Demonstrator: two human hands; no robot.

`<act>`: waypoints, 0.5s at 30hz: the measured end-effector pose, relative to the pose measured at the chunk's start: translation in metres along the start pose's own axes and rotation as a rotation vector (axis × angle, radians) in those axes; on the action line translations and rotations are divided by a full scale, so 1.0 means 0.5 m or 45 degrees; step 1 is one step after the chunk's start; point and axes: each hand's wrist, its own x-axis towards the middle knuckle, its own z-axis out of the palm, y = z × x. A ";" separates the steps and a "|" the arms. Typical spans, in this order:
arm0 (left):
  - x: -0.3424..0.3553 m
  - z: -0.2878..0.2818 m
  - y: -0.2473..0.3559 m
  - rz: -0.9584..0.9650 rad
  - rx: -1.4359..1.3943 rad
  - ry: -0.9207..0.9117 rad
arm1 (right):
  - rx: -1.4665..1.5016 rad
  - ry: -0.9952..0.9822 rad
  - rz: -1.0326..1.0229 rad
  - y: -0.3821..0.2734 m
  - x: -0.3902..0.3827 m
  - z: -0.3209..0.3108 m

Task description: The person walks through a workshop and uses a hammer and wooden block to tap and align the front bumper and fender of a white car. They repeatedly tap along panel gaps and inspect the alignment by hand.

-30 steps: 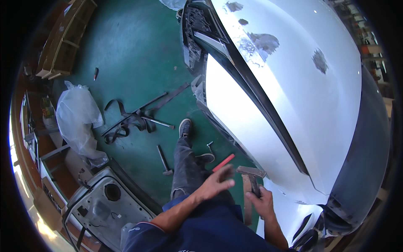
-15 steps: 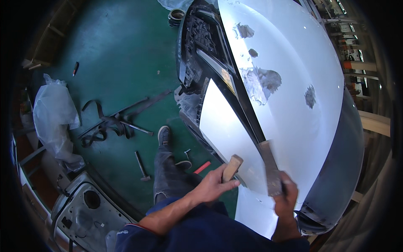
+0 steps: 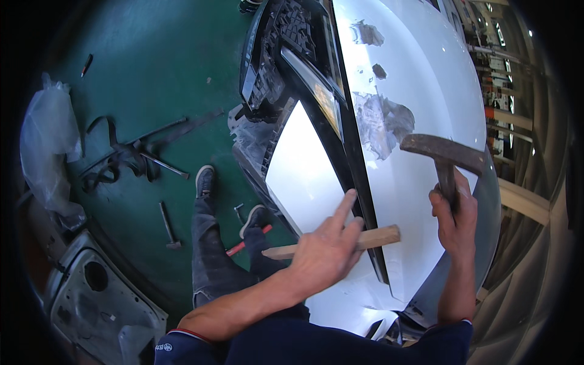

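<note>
Fingers of the right hand [image 3: 455,220] clamp a hammer [image 3: 443,155] at frame right, left hand [image 3: 325,254] grips a wooden stick [image 3: 375,238] against the white car panel [image 3: 420,91], whose bare sanded patches [image 3: 382,121] remain unfinished.

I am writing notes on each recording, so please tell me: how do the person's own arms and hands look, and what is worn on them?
Both hands are bare, with no gloves: the left hand and the right hand. The forearms are uncovered as well. Short dark navy sleeves end near the elbows; the left sleeve has a thin red and white edge and a small white mark, and the right sleeve shows a similar trim. No watch or rings are visible.
</note>
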 end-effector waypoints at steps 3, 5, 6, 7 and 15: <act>0.047 0.056 0.014 0.035 0.109 -0.035 | -0.305 -0.051 -0.242 0.026 0.054 0.015; 0.067 0.082 0.010 0.010 0.189 -0.038 | -0.467 -0.072 -0.438 0.042 0.081 0.036; 0.072 0.092 0.004 0.034 0.203 0.003 | -0.527 -0.088 -0.479 0.047 0.087 0.043; 0.074 0.100 -0.003 0.064 0.212 0.041 | -0.597 -0.074 -0.534 0.052 0.092 0.051; 0.080 0.126 -0.034 0.119 0.162 0.151 | -0.739 -0.152 -0.538 0.079 0.118 0.074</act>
